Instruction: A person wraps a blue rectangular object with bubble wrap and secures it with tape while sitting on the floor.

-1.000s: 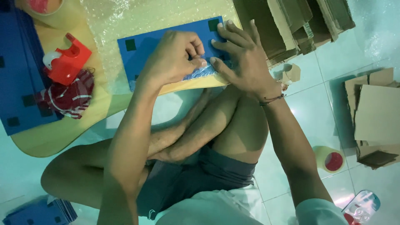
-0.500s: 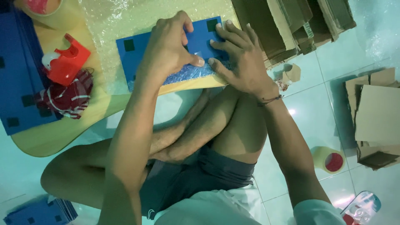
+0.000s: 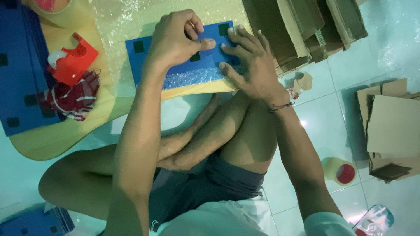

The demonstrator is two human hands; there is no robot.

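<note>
The blue panel (image 3: 183,57) lay on bubble wrap (image 3: 127,22) atop the low yellow table (image 3: 57,135). The left hand (image 3: 177,39), fingers curled together, pinched at its top; the right hand (image 3: 249,65) pressed flat beside it. Left of the panel sat a red tape dispenser (image 3: 72,59); right, stacked cardboard (image 3: 302,30).

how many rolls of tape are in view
2: one tape roll on the floor tiles right of the person's knee, another tape roll at the top left edge on the low table. Others may be hidden.
</note>
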